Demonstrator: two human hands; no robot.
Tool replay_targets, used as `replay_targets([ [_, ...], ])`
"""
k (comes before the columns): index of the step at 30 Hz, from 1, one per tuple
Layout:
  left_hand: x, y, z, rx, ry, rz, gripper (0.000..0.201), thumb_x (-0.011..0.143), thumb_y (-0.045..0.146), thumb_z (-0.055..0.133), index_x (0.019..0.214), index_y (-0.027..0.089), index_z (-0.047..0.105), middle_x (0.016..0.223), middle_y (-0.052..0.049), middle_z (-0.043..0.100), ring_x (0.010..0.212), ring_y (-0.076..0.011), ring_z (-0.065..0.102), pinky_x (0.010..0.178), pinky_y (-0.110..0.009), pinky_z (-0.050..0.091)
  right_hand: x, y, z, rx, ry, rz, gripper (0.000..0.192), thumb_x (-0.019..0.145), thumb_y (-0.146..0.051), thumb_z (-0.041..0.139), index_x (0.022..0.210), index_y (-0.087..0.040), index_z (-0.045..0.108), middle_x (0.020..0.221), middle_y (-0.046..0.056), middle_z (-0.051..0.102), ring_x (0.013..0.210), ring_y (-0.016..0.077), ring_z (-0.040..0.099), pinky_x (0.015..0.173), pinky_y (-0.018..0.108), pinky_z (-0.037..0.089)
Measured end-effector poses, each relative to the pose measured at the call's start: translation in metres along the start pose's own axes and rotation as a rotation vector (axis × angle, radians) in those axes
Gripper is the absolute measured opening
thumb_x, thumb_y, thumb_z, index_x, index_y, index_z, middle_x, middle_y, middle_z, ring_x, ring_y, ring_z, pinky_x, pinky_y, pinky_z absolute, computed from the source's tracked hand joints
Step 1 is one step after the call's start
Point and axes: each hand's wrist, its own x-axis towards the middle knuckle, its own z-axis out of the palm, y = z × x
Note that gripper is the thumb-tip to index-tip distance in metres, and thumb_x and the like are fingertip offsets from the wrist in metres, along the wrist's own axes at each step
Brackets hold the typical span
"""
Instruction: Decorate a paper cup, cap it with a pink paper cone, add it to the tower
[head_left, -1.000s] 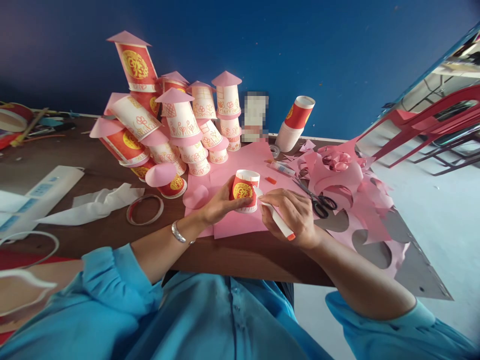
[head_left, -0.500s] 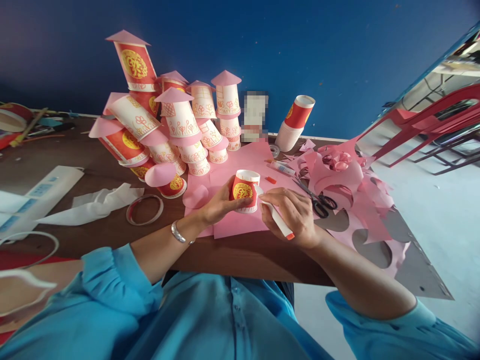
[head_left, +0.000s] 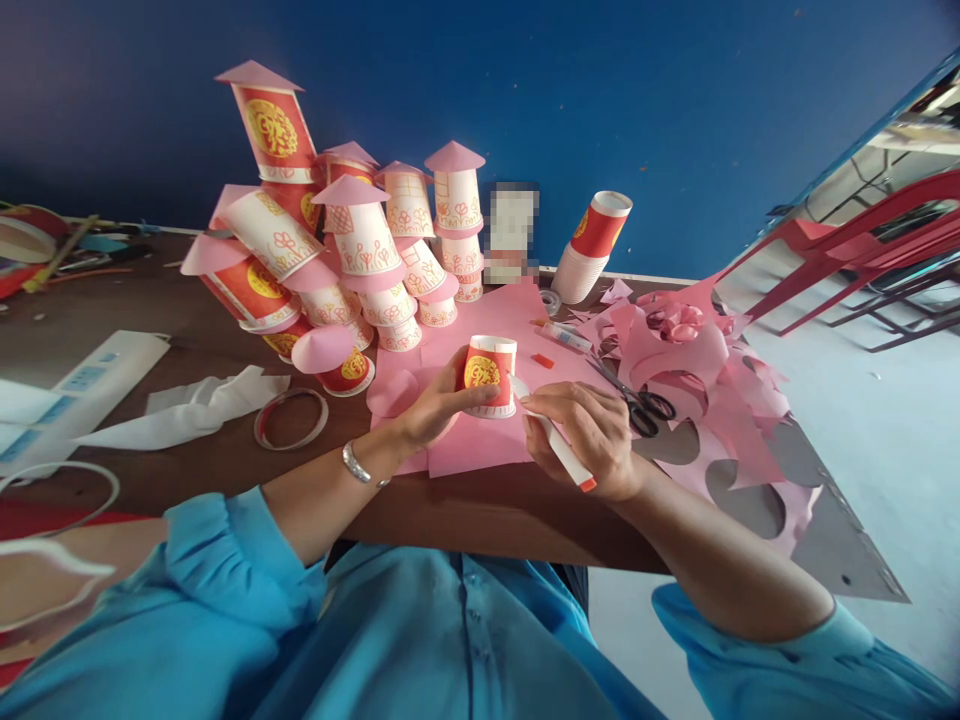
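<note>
"Where's the cup (head_left: pixel 482 372)?"

"In my left hand (head_left: pixel 441 402), fingers wrapped around its left side, thumb across its front, over the paper (head_left: pixel 480 447) by the near edge of the table (head_left: pixel 457 505)."

"And the marker (head_left: pixel 568 455)?"

"Gripped in my right hand (head_left: pixel 589 432). It slants from the cup toward that edge, orange end nearest me; the cup's axis is close to upright."

"Which hand is nearer the cup's right wall?"

"My right: the nib points left at it. Whether they touch, I can't tell."
</note>
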Motion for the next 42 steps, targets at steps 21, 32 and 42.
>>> replay_targets([
  [21,-0.0017,-0.0057,-0.0027,-0.016,-0.104,0.05,0.046,0.089,0.028,0.077,0.132,0.024,0.06,0.118,-0.003,0.066,0.109,-0.0216,0.061,0.095,-0.034,0.052,0.0032,0.0037,-0.0024,-0.026,-0.042,0.019,0.02,0.095,-0.01,0.061,0.113,-0.02,0.058,0.087,0.003,0.076,0.073,0.0172,0.074,0.066,0.029,0.06],
  [32,-0.0002,-0.004,-0.0032,-0.01,-0.101,0.083,0.044,0.088,0.028,0.077,0.129,0.025,0.06,0.117,-0.003,0.067,0.109,-0.0225,0.06,0.095,-0.035,0.052,0.001,0.003,0.0005,0.011,-0.039,0.044,0.021,0.093,-0.008,0.06,0.107,-0.022,0.056,0.082,0.002,0.074,0.066,0.0159,0.072,0.06,0.028,0.057],
  [42,-0.0001,-0.0027,-0.0024,0.007,-0.099,0.078,0.047,0.088,0.032,0.076,0.131,0.024,0.059,0.117,-0.004,0.065,0.109,-0.0231,0.059,0.095,-0.036,0.051,0.0023,0.003,-0.0022,0.005,-0.045,0.042,0.024,0.09,-0.005,0.06,0.108,-0.02,0.057,0.081,0.003,0.073,0.066,0.0171,0.071,0.059,0.028,0.056],
])
